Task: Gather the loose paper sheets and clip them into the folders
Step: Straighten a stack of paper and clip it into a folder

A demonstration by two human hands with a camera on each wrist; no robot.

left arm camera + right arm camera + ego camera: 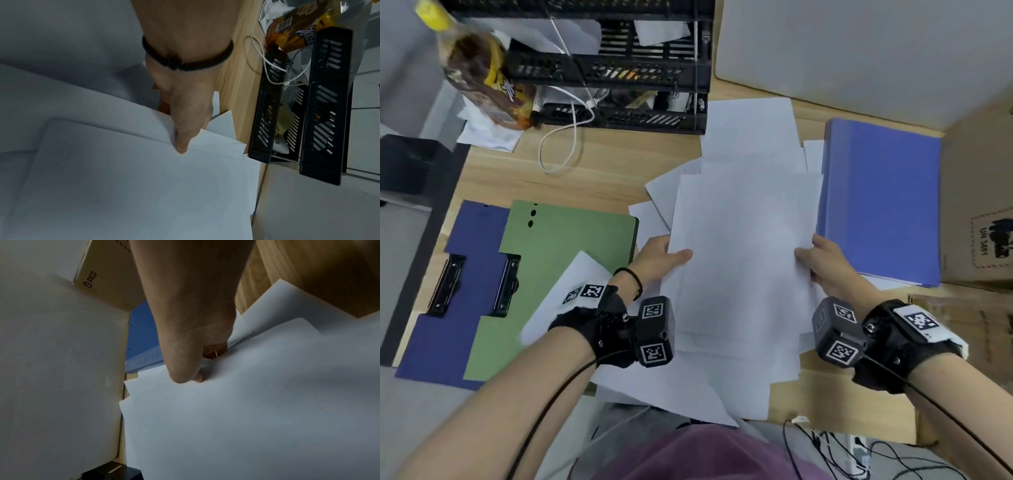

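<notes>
1. Head view alone gives the whole desk (pixel 599 164): a bundle of white sheets (pixel 743 246) lies at its middle, over more loose paper (pixel 750 130) fanned out beneath and beyond it. The left hand (pixel 657 257) holds the bundle's left edge, thumb on top, and the right hand (pixel 825 263) holds the right edge the same way.

2. Left wrist view adds what the head view cannot: the left thumb (pixel 183 142) presses down on the top sheet's edge while the fingers are tucked under the paper (out of sight), so the hand pinches the bundle.

3. Right wrist view shows the right thumb (pixel 185 373) on top of the sheets with curled fingers (pixel 213 350) below them, again a pinch. It also shows the lettering "PICO" on a cardboard box (pixel 102 280), which the head view does not show.

4. Folders, seen best from the head: a closed blue folder (pixel 883 202) lies just right of the bundle, touching the loose paper. To the left, a green clipboard folder (pixel 565 260) overlaps a dark blue clipboard folder (pixel 465 308); a single white sheet (pixel 571 294) lies across the green one's corner.

5. Containers: a black tiered tray (pixel 619 68) at the desk's far edge holds papers and small items too blurred to name, with a white cable (pixel 565 137) trailing out of it. A snack bag (pixel 479 72) leans by its left end.
</notes>
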